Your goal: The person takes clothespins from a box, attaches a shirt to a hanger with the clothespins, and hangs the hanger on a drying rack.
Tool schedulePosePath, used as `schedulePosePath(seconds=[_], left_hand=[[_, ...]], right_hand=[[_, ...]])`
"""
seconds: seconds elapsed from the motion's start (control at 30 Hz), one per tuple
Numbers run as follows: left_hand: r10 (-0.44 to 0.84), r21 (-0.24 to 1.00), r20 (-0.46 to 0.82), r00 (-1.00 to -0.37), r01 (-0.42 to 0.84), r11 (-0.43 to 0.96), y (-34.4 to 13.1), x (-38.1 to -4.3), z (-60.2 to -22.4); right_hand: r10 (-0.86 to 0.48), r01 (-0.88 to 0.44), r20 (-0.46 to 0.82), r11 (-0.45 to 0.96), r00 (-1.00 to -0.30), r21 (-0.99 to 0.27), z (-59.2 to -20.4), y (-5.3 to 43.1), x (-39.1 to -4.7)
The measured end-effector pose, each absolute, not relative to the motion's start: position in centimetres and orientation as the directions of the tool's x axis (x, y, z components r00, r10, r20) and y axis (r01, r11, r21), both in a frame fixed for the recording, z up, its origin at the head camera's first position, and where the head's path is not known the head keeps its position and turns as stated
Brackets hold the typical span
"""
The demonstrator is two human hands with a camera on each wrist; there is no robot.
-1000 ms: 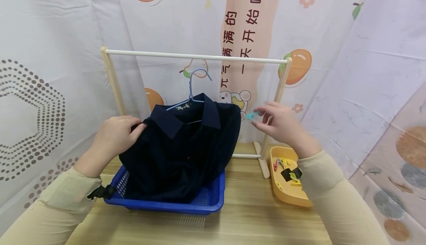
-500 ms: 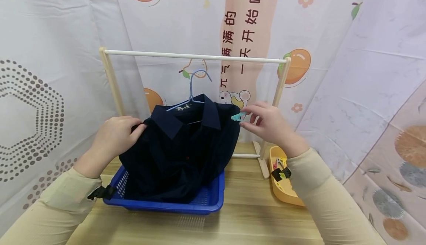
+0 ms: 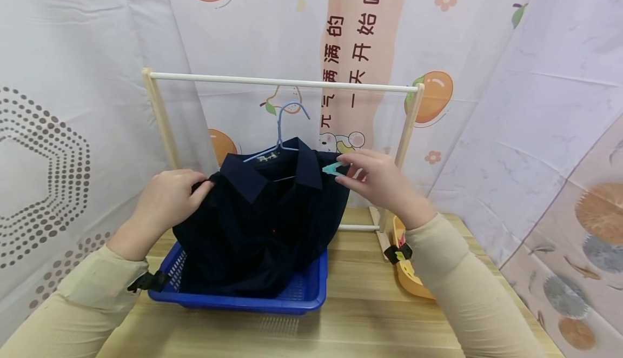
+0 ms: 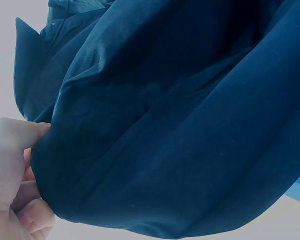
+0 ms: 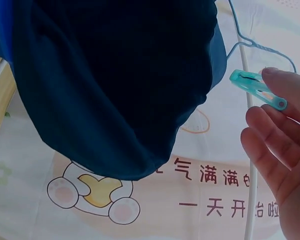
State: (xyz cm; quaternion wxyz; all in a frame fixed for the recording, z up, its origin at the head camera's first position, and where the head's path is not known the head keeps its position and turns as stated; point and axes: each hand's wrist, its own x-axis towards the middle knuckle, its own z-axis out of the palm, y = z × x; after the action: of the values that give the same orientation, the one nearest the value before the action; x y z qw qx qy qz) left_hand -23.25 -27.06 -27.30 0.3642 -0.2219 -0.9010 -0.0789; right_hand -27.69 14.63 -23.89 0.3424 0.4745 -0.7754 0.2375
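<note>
A dark navy collared shirt point(image 3: 263, 223) hangs on a light blue wire hanger point(image 3: 279, 131), its lower part bunched in a blue plastic basket point(image 3: 253, 303). With thumb and fingers, my left hand point(image 3: 167, 201) grips the shirt's shoulder on the left side; the left wrist view shows the cloth point(image 4: 140, 125) pinched at its edge. My right hand point(image 3: 377, 179) pinches a teal clothespin point(image 3: 333, 168) close to the collar on the right side. In the right wrist view the clothespin point(image 5: 257, 89) is apart from the fabric.
Behind the shirt stands a rack with a white top rail point(image 3: 287, 81) and wooden posts; the hanger's hook is below the rail. A yellow tray point(image 3: 413, 285) with clothespins sits at the right, partly hidden by my right forearm. A printed curtain point(image 3: 243, 33) hangs behind.
My right hand has moved left with the clothespin, from beside the right shoulder to near the collar. My left hand and the shirt have stayed in place.
</note>
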Motion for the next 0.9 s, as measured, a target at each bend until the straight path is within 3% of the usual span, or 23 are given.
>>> schedulePosePath(seconds=[0.43, 0.9], left_hand=[[0.346, -0.025, 0.682, -0.644, 0.452, 0.891, -27.0, -23.2, -27.2], [0.346, -0.022, 0.685, -0.641, 0.457, 0.889, -27.0, -23.3, -27.1]], right_hand=[[-0.575, -0.928, 0.789, 0.373, -0.216, 0.019, -23.4, 12.8, -27.8], [-0.616, -0.944, 0.756, 0.330, -0.221, -0.007, -22.6, 10.4, -27.3]])
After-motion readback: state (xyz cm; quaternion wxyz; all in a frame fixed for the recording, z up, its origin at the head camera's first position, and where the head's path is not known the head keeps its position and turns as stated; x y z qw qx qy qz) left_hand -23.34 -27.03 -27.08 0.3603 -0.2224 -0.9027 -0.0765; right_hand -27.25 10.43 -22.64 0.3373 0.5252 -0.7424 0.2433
